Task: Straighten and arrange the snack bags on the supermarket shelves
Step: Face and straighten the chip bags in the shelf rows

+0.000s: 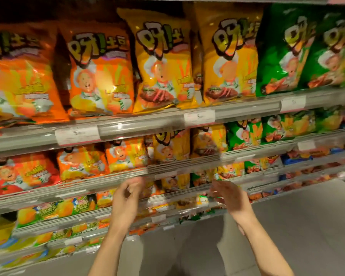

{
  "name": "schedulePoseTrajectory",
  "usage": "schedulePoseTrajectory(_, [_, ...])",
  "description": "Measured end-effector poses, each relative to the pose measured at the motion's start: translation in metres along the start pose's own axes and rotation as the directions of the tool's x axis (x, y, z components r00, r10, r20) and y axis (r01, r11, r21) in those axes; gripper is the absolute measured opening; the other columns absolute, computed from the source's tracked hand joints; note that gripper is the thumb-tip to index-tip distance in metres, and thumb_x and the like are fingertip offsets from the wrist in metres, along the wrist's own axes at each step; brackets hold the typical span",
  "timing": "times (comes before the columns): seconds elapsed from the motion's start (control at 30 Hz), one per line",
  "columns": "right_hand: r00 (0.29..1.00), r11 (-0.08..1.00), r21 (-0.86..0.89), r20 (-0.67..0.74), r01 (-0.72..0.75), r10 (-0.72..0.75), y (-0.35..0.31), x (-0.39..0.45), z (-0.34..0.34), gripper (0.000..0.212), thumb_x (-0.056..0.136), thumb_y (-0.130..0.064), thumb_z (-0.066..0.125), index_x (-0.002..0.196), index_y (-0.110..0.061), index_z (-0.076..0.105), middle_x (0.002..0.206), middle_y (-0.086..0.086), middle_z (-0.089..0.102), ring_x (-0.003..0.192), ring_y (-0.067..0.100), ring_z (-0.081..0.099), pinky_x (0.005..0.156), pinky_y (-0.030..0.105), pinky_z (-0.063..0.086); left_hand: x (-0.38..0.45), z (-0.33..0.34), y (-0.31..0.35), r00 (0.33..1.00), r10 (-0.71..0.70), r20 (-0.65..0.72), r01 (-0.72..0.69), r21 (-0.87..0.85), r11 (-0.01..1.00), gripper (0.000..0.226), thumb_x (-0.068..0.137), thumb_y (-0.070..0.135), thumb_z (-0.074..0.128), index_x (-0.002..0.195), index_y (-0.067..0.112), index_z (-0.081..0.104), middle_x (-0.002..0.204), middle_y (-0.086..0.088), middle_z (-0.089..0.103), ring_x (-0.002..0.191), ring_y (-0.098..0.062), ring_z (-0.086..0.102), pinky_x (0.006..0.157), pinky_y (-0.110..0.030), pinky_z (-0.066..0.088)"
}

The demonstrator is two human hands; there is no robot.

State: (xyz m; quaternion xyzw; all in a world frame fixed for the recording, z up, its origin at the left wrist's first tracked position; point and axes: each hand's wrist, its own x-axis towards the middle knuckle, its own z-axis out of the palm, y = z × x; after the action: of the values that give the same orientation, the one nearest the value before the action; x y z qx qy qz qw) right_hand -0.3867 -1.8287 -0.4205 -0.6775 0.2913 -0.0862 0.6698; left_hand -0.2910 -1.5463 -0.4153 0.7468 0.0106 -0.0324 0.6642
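the left hand [127, 193] is raised at about 6 o'clock in the view, in front of the third shelf down, its fingers [134, 185] loosely curled and holding nothing; motion blur hides whether they touch the shelf edge. the right hand [230, 196] is up just to its right, at about 5 o'clock, palm turned inward, fingers relaxed and slightly apart, also empty. the two hands are near each other but apart.

the snack bags stand in rows on every shelf. on the top shelf [147, 121], orange bags [100, 76] sit at 10 o'clock, yellow bags [163, 62] at 12 o'clock and green bags [283, 52] at 2 o'clock, all upright and facing out, the yellow ones leaning a little. white price tags [199, 117] sit on the shelf rail. smaller bags [171, 148] of the same colours fill the second shelf, just above the hands.
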Motion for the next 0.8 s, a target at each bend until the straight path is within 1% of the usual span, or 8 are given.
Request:
schedulePoseTrajectory(0.1, [0.999, 0.999, -0.031, 0.045, 0.029, -0.027, 0.004, 0.028, -0.054, 0.015, 0.097, -0.025, 0.067, 0.103, -0.015, 0.076, 0.091, 0.003, 0.08, 0.087, 0.019, 0.076, 0.078, 0.028, 0.058, -0.01, 0.059, 0.005, 0.998, -0.051, -0.048, 0.048, -0.056, 0.997, 0.008, 0.096, 0.014, 0.07, 0.097, 0.018, 0.077, 0.095, 0.005, 0.079, 0.101, -0.016, 0.072, 0.097, -0.042, 0.055])
schedulePoseTrajectory(0.2, [0.996, 0.998, -0.055, 0.079, 0.03, -0.026, 0.002, 0.054, -0.114, 0.012, 0.095, -0.029, 0.069, 0.099, -0.021, 0.077, 0.09, 0.0, 0.08, 0.087, 0.014, 0.076, 0.079, 0.028, 0.058, -0.028, 0.122, 0.01, 0.992, -0.071, -0.105, 0.064, -0.072, 0.995, 0.005, 0.096, 0.018, 0.071, 0.099, 0.018, 0.075, 0.096, 0.012, 0.079, 0.106, -0.013, 0.071, 0.098, -0.039, 0.055])
schedulePoseTrajectory(0.27, [0.994, 0.996, -0.091, 0.106, 0.016, -0.006, 0.0, 0.072, -0.153, 0.015, 0.095, -0.031, 0.069, 0.1, -0.02, 0.078, 0.09, -0.002, 0.08, 0.086, 0.012, 0.075, 0.079, 0.03, 0.056, -0.043, 0.16, 0.014, 0.985, -0.096, -0.14, 0.082, -0.099, 0.992, 0.011, 0.097, 0.016, 0.07, 0.103, 0.009, 0.074, 0.107, -0.004, 0.077, 0.111, -0.025, 0.07, 0.102, -0.048, 0.054])
schedulePoseTrajectory(0.37, [0.995, 0.996, -0.086, 0.103, 0.001, 0.008, 0.0, 0.091, -0.202, 0.012, 0.096, -0.027, 0.069, 0.098, -0.019, 0.077, 0.084, -0.006, 0.08, 0.079, 0.004, 0.074, 0.068, 0.02, 0.056, -0.064, 0.204, 0.021, 0.986, -0.066, -0.153, 0.058, -0.057, 0.997, 0.015, 0.1, 0.009, 0.064, 0.104, -0.004, 0.069, 0.109, -0.024, 0.073, 0.112, -0.039, 0.068, 0.104, -0.056, 0.05])
schedulePoseTrajectory(0.47, [0.994, 0.997, -0.079, 0.104, -0.01, 0.018, 0.006, 0.105, -0.229, 0.012, 0.096, -0.027, 0.068, 0.098, -0.019, 0.076, 0.074, -0.008, 0.076, 0.067, 0.001, 0.07, 0.054, 0.012, 0.049, -0.075, 0.229, 0.027, 0.986, -0.075, -0.148, 0.074, -0.015, 0.997, 0.013, 0.101, 0.006, 0.061, 0.097, -0.001, 0.071, 0.103, -0.021, 0.074, 0.111, -0.04, 0.067, 0.103, -0.054, 0.05])
schedulePoseTrajectory(0.57, [0.987, 0.995, -0.104, 0.159, -0.009, 0.026, 0.012, 0.115, -0.237, 0.012, 0.098, -0.031, 0.065, 0.107, -0.025, 0.072, 0.096, -0.01, 0.073, 0.09, 0.005, 0.067, 0.081, 0.023, 0.051, -0.081, 0.243, 0.028, 0.985, -0.101, -0.141, 0.101, -0.006, 0.995, 0.014, 0.1, 0.009, 0.063, 0.093, 0.016, 0.073, 0.096, 0.004, 0.078, 0.101, -0.017, 0.072, 0.099, -0.045, 0.056])
schedulePoseTrajectory(0.67, [0.982, 0.994, -0.103, 0.186, -0.02, 0.039, 0.017, 0.124, -0.234, 0.011, 0.099, -0.032, 0.064, 0.107, -0.028, 0.071, 0.112, -0.004, 0.074, 0.108, 0.015, 0.067, 0.097, 0.035, 0.052, -0.075, 0.249, 0.019, 0.982, -0.153, -0.112, 0.151, -0.021, 0.988, 0.013, 0.099, 0.011, 0.064, 0.095, 0.019, 0.073, 0.096, 0.008, 0.078, 0.102, -0.02, 0.073, 0.091, -0.029, 0.058])
schedulePoseTrajectory(0.8, [0.985, 0.992, -0.128, 0.167, -0.019, 0.041, 0.028, 0.137, -0.23, 0.01, 0.096, -0.035, 0.069, 0.101, -0.029, 0.075, 0.092, -0.006, 0.079, 0.087, 0.006, 0.074, 0.078, 0.022, 0.057, -0.056, 0.252, -0.001, 0.972, -0.214, -0.096, 0.214, -0.016, 0.977, 0.009, 0.098, 0.009, 0.065, 0.101, 0.015, 0.072, 0.102, 0.003, 0.077, 0.105, -0.022, 0.071, 0.093, -0.031, 0.056])
